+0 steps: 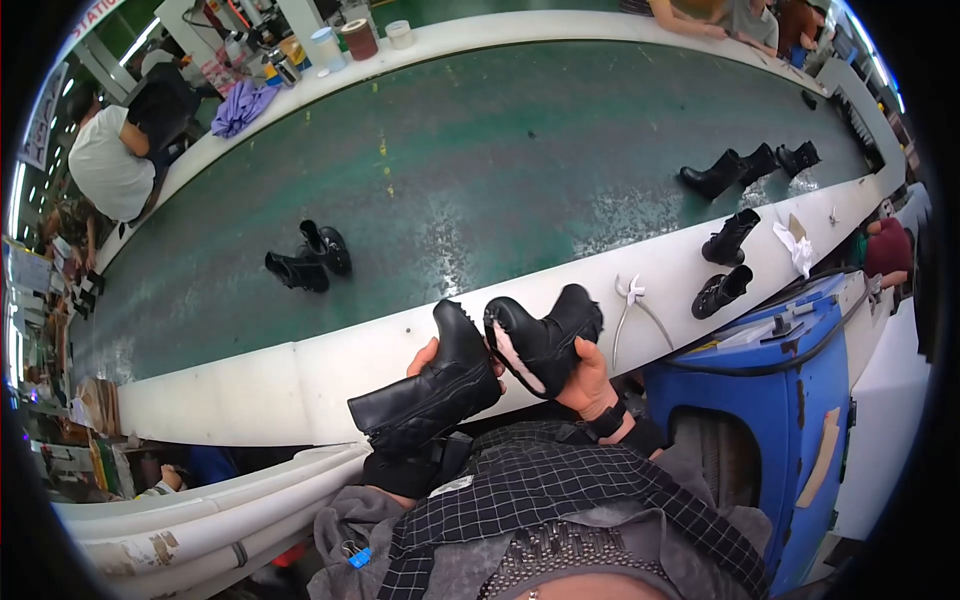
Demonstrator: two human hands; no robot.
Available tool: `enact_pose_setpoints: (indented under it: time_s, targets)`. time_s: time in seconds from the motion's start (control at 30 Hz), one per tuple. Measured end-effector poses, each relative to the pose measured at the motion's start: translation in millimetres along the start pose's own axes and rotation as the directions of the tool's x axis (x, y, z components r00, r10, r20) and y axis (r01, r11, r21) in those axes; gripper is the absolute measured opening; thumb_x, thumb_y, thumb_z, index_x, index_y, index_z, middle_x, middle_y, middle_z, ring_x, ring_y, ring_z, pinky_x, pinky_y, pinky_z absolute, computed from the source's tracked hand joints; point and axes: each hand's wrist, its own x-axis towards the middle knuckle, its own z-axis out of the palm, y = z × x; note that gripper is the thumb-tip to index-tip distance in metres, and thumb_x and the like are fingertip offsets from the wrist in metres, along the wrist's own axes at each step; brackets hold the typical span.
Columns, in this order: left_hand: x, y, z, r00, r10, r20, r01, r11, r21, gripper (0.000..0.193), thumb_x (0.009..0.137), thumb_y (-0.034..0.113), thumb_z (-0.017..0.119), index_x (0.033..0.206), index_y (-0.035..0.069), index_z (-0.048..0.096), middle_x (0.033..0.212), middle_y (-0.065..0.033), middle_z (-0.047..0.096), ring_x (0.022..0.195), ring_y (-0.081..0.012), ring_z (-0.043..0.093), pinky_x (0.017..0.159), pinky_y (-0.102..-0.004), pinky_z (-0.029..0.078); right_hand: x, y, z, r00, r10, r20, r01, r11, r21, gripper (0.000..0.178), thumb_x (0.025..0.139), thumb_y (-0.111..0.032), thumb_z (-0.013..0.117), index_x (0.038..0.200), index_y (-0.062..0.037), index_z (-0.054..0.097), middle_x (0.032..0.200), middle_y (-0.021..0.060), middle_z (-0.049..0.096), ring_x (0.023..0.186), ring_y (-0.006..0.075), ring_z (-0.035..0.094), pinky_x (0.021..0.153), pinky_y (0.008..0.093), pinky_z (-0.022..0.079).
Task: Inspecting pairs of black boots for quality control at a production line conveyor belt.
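Observation:
A black boot (440,375) lies across my left hand (426,357), its toe pointing up and away and its shaft toward the lower left. The fingers of that hand wrap round it and are partly hidden behind the leather. My right hand (590,382) grips a second black boot (548,335) by its side. That boot is tilted so its opening faces me, and a pale pink fluffy lining shows along the edge. The two boots are close together over the near white ledge (300,385).
A green conveyor belt (400,200) runs beyond the ledge, carrying a pair of boots (310,258) at left and several more (745,168) at right. Two boots (728,238), a white cloth (795,248) and a thin cord (622,320) lie on the ledge. A blue machine (780,400) stands at right.

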Motion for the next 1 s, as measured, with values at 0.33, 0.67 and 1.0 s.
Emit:
enact_pose_setpoints:
  time_s: [0.33, 0.67, 1.0]
  targets:
    - [-2, 18, 19, 0.981, -0.192, 0.006, 0.191, 0.977, 0.1, 0.057, 0.084, 0.045, 0.041, 0.113, -0.002, 0.052, 0.107, -0.0243, 0.055, 0.095, -0.0347, 0.058, 0.083, -0.0404, 0.048, 9, -11, -6, 0.927, 0.122, 0.354, -0.219, 0.944, 0.247, 0.065, 0.077, -0.045, 0.064, 0.125, -0.0031, 0.05, 0.116, 0.0201, 0.059, 0.103, 0.0319, 0.06, 0.083, 0.048, 0.052]
    - [34, 20, 23, 0.889, 0.439, -0.13, -0.31, 0.786, 0.534, 0.039, 0.086, 0.022, 0.055, 0.12, 0.006, 0.043, 0.102, -0.0057, 0.055, 0.091, -0.015, 0.055, 0.08, -0.0277, 0.046, 3, -21, 83, 0.798, -0.192, 0.571, 0.578, -0.019, -0.816, 0.064, 0.072, -0.013, 0.072, 0.13, -0.0109, 0.045, 0.141, 0.0203, 0.032, 0.131, 0.0371, 0.031, 0.107, 0.0438, 0.027]
    - [38, 30, 15, 0.658, 0.737, 0.155, -0.568, 0.351, 0.744, 0.045, 0.084, 0.012, 0.06, 0.122, 0.004, 0.036, 0.108, -0.0066, 0.052, 0.097, -0.0143, 0.053, 0.087, -0.0292, 0.043, 31, -18, 79, 0.448, -0.025, 0.894, 0.681, -0.639, -0.359, 0.042, 0.074, -0.015, 0.066, 0.114, -0.0272, 0.06, 0.132, 0.0107, 0.041, 0.126, 0.0311, 0.036, 0.106, 0.0456, 0.032]
